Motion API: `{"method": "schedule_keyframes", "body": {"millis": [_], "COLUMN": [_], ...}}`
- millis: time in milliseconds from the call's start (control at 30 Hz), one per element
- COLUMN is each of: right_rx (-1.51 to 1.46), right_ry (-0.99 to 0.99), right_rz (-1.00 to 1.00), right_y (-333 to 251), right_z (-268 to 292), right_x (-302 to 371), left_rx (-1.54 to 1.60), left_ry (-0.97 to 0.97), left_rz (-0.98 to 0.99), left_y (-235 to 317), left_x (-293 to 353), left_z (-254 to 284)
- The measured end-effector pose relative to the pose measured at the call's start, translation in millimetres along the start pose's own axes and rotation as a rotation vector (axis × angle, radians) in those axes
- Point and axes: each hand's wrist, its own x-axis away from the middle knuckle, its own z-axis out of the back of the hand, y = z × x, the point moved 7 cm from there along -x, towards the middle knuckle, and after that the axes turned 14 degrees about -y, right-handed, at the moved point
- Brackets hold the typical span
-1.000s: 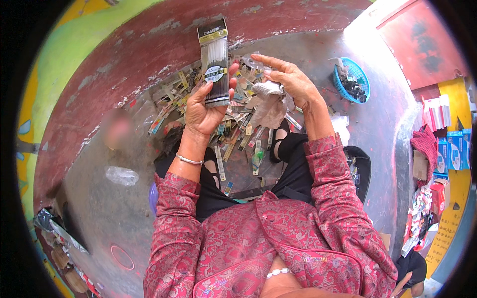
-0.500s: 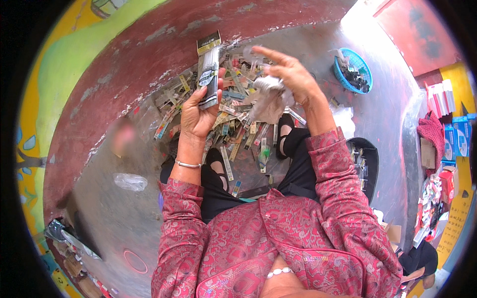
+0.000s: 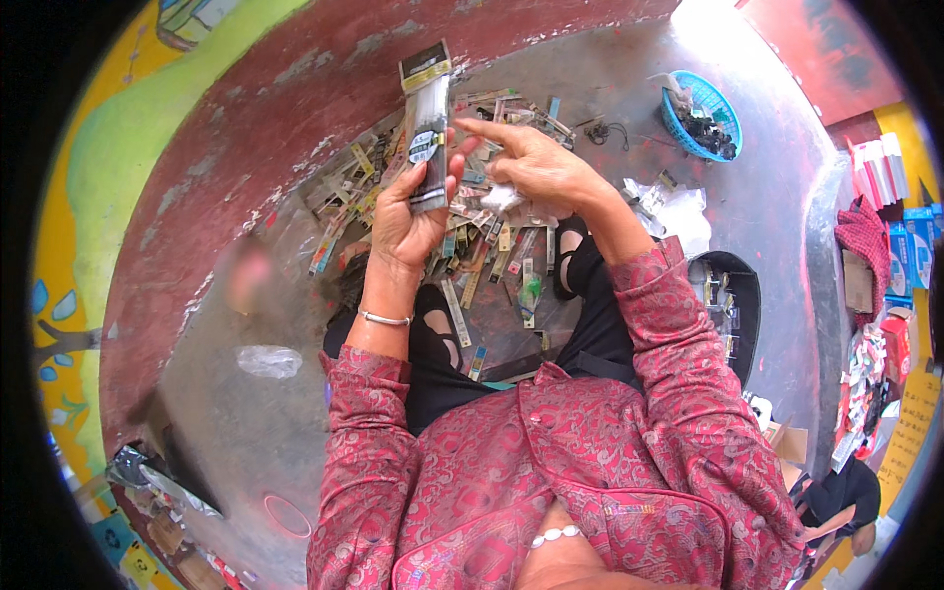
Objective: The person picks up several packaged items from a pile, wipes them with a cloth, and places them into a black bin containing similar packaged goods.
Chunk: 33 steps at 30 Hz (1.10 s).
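Upright in my left hand (image 3: 405, 234) is a slim packet (image 3: 429, 108), clear plastic with a black and gold top and dark contents at its lower part. My fingers and thumb close round its lower half. My right hand (image 3: 543, 169) is just right of the packet, index finger stretched toward it. Under that palm, its other fingers curl on a crumpled whitish piece (image 3: 503, 198), partly hidden; its material is unclear. Below both hands, a pile of slim packets (image 3: 472, 261) with coloured labels lies on the floor around my shoes.
A blue basket (image 3: 673, 126) with dark items stands at the far right. Nearer are white plastic bags (image 3: 680, 218) and a black tub (image 3: 749, 300) holding packets. Clear plastic (image 3: 268, 361) lies at left. A red wall (image 3: 211, 167) curves behind; boxes (image 3: 910, 256) line the right side.
My right hand has come down and left, closer to the packet, and the whitish piece is now mostly beneath it. The packet has shifted slightly right and up in view.
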Motion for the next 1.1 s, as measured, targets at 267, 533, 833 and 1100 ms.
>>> {"method": "schedule_keyframes", "body": {"millis": [267,533,833,1100], "right_rx": [-0.098,-0.432,0.676,0.615], "right_ry": [-0.023,0.319,0.731,0.701], "right_rz": [0.053,0.013,0.252,0.020], "right_y": [0.4,8.1,-27.1,-9.3], "right_z": [5.7,46.0,15.2,49.4], "right_x": [11.6,22.7,-12.0,30.7], "left_rx": [0.032,-0.492,-0.558,-0.601], "left_ry": [-0.035,0.119,0.114,0.063], "left_rz": [-0.100,-0.017,0.034,-0.040], "left_y": [21.8,10.8,-26.0,5.7], "left_x": [2.5,1.7,-6.8,1.5], "left_z": [0.8,4.7,15.9,-3.6]}}
